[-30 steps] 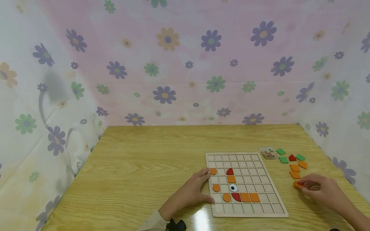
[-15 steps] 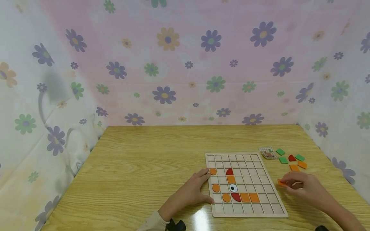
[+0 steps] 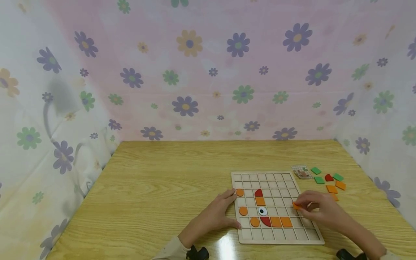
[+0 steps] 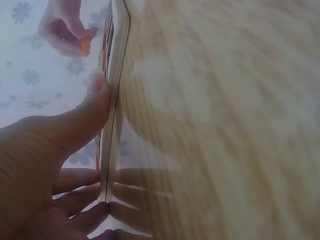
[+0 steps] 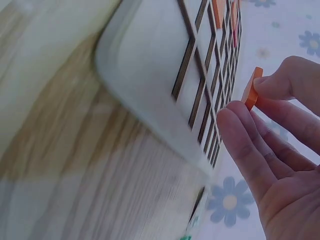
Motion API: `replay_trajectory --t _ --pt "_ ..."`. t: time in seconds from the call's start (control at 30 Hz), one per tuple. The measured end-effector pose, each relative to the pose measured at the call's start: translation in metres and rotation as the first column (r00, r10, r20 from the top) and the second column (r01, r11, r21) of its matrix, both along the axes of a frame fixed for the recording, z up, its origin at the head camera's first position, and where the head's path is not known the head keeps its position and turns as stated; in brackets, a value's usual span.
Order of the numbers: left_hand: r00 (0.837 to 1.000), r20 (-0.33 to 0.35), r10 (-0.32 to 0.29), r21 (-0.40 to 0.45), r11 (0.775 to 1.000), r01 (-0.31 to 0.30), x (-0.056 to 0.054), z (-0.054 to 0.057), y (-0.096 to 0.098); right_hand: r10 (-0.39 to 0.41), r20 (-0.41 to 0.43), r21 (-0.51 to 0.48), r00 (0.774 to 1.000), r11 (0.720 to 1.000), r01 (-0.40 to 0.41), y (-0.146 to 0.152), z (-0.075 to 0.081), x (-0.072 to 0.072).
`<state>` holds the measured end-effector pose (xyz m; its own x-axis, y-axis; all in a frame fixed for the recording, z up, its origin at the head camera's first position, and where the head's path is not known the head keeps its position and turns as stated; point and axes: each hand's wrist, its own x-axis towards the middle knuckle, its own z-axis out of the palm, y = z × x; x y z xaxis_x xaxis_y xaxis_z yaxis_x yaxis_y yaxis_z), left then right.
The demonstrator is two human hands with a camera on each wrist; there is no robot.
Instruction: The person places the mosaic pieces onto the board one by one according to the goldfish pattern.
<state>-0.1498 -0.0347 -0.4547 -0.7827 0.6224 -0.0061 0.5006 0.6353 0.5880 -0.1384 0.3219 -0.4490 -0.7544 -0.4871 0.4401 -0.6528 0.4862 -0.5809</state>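
My right hand [image 3: 321,211] pinches an orange square tile [image 3: 295,206] between thumb and fingers. It holds the tile above the right part of a pale wooden grid board [image 3: 282,242]. In the right wrist view, the tile [image 5: 253,89] is tilted and apart from the board. My left hand [image 3: 212,215] rests against the board's left edge, thumb and fingers spread along it. Set in the grid are several orange pieces, two red quarter-round pieces and a white eye disc [image 3: 262,211]. The bottom coloured row includes an orange square [image 3: 286,221] at its right end.
Right of the board lie green tiles [image 3: 315,170], a red quarter-round [image 3: 329,177] and loose orange tiles [image 3: 332,189], one partly hidden behind my right hand. A small picture card [image 3: 302,172] lies by the board's upper right corner. Floral cloth [image 3: 208,72] surrounds the table.
My right hand has carried the orange tile left from the loose pieces to above the board's right side. My left hand has stayed at the board's left edge.
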Motion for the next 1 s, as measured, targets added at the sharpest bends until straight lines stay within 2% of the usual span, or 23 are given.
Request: replay_trajectory --t 0.23,0.57,0.83,1.0 --pt "1.0 0.01 -0.002 -0.002 1.0 0.002 0.0 0.0 0.0 0.107 0.013 -0.022 0.994 0.994 -0.107 -0.016 -0.003 -0.006" --pt "1.0 0.014 0.01 0.001 1.0 -0.01 0.0 0.002 0.0 0.177 -0.007 0.0 0.984 0.984 -0.177 -0.036 -0.011 -0.013" --pt "1.0 0.003 0.005 -0.003 1.0 -0.005 -0.002 -0.001 0.0 0.172 0.059 0.049 0.983 0.983 -0.175 -0.055 -0.003 -0.013" --pt "1.0 -0.004 0.007 -0.006 1.0 -0.007 -0.002 -0.003 0.0 0.164 0.057 0.079 0.985 0.983 -0.168 -0.065 -0.002 -0.011"
